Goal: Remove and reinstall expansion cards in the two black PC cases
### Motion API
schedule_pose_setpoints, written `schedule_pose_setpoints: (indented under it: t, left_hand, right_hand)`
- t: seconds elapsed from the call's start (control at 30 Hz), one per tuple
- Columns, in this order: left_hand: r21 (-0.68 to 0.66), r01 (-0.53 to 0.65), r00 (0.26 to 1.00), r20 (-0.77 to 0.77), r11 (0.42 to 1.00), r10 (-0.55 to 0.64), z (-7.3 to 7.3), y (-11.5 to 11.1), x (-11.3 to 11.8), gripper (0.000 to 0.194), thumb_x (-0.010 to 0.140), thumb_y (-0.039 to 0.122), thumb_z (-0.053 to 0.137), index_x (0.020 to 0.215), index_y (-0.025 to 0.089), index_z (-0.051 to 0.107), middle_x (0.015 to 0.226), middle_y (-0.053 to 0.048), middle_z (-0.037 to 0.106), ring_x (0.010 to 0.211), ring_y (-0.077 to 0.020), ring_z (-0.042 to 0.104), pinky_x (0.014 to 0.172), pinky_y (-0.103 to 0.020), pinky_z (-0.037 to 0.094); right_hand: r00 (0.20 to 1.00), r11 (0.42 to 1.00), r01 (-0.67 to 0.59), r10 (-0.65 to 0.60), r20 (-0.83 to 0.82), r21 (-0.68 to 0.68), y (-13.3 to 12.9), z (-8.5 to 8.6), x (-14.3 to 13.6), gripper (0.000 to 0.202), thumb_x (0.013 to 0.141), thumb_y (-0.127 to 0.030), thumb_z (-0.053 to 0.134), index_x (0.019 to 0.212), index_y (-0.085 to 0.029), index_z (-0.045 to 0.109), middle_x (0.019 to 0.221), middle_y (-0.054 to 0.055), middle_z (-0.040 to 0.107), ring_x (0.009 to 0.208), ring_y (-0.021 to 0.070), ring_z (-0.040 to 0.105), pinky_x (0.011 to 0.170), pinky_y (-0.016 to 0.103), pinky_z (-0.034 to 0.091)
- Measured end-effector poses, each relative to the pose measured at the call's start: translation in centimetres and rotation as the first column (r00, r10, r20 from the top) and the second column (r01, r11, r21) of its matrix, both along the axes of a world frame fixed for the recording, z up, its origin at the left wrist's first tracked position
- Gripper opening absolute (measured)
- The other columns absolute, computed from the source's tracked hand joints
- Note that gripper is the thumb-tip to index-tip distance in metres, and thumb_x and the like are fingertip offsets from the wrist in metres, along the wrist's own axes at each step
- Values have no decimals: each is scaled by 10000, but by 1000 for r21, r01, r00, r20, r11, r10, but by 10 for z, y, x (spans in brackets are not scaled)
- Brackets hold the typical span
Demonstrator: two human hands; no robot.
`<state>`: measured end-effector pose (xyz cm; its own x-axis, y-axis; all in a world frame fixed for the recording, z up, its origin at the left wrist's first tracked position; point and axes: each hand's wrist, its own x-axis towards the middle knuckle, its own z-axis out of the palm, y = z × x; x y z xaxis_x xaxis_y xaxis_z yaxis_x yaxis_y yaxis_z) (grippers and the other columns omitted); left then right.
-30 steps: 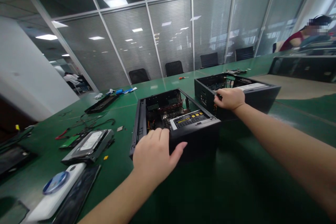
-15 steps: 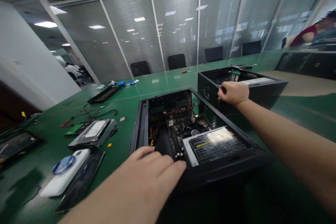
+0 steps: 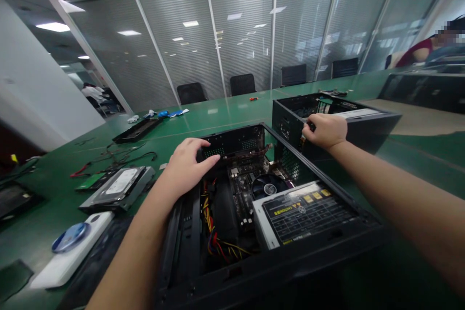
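An open black computer case (image 3: 290, 261) lies in front of me, with a fan (image 3: 269, 188), a labelled power supply (image 3: 301, 210) and coloured cables (image 3: 218, 244) inside. My left hand (image 3: 189, 164) is at its far left corner, thumb and fingers apart over the frame. Behind it to the right stands a second black case (image 3: 348, 131). The fingers of my right hand (image 3: 325, 131) are curled over the near left edge of that second case.
On the left lie a hard drive (image 3: 119, 184), a white device (image 3: 72, 252) with a blue round item, loose cables (image 3: 127, 157) and a black tray (image 3: 140, 130). A screwdriver (image 3: 255, 99) lies farther back. A person (image 3: 417, 51) is at the far right.
My left hand has moved from the near edge of the front case up to its far left corner, uncovering the cables inside. My right hand keeps its place on the second case.
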<state>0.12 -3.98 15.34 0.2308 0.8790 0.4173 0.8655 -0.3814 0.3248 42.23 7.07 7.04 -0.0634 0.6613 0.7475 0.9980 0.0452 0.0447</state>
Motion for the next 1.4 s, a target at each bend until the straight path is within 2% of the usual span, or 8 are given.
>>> schedule_pose_setpoints:
  t: [0.13, 0.33, 0.57, 0.67, 0.77, 0.87, 1.1, 1.4]
  left_hand:
    - [-44, -109, 986, 118, 993, 114, -5, 6, -6, 680, 801, 531, 632, 1370, 175, 522, 1404, -111, 558, 1299, -274, 519, 1162, -447, 383]
    - [-121, -103, 986, 122, 987, 118, -5, 1, -4, 518, 833, 515, 598, 1237, 193, 628, 1344, -90, 616, 1252, -277, 561, 1117, -451, 420]
    - [-125, -97, 983, 146, 987, 115, -8, 3, -4, 578, 820, 559, 601, 1255, 179, 582, 1329, -112, 626, 1229, -302, 582, 1044, -440, 470]
    - [-141, -102, 980, 156, 985, 124, -8, 3, -4, 578, 815, 562, 604, 1252, 185, 580, 1340, -111, 624, 1221, -301, 588, 1036, -435, 470]
    - [-145, -106, 980, 154, 984, 128, -5, 1, -4, 559, 810, 560, 604, 1231, 192, 592, 1326, -101, 630, 1202, -300, 593, 1019, -432, 473]
    - [-142, -94, 981, 154, 985, 116, -2, 0, -3, 533, 808, 557, 601, 1199, 194, 609, 1293, -97, 643, 1177, -297, 596, 985, -418, 481]
    - [-162, -90, 985, 130, 983, 112, 4, -6, 0, 477, 817, 548, 591, 1128, 192, 659, 1196, -94, 680, 1070, -285, 619, 963, -426, 468]
    - [-157, -132, 990, 21, 979, 137, 8, -8, 5, 464, 811, 573, 587, 1075, 211, 705, 1136, -78, 703, 1025, -290, 627, 981, -445, 471]
  right_hand:
    - [1000, 1000, 15, -15, 9, 2, -1, 0, 0, 353, 886, -448, 460, 887, -177, 686, 880, 88, 695, 744, 207, 559, 614, 335, 227]
    - [1000, 985, -3, 6, 17, -173, -3, 12, 5, 379, 880, -499, 473, 887, -186, 687, 855, 89, 678, 747, 209, 556, 610, 324, 265]
    - [987, 990, -138, 140, -82, 34, -9, 98, -45, 316, 876, -380, 487, 967, -161, 697, 1033, 169, 645, 979, 277, 580, 810, 390, 427]
    - [904, 895, -414, 425, 43, -165, -15, 145, -107, 283, 876, -302, 473, 1003, -184, 697, 963, 112, 665, 911, 230, 585, 831, 378, 427]
    - [724, 680, -466, 661, 198, -566, -9, 166, -169, 255, 828, -307, 544, 974, -192, 719, 904, 54, 677, 804, 183, 576, 772, 345, 417]
    - [640, 530, -314, 731, 237, -787, 7, 150, -211, 252, 778, -335, 630, 952, -192, 743, 881, 39, 694, 711, 155, 556, 680, 321, 395]
    - [785, 648, -429, 612, 96, -629, 24, 97, -219, 418, 861, -532, 576, 938, -165, 761, 870, 101, 698, 773, 199, 588, 685, 357, 397]
    - [735, 488, -42, 606, 303, -872, 19, 73, -232, 612, 613, -424, 877, 1135, -134, 744, 1043, 131, 712, 962, 317, 663, 805, 412, 503]
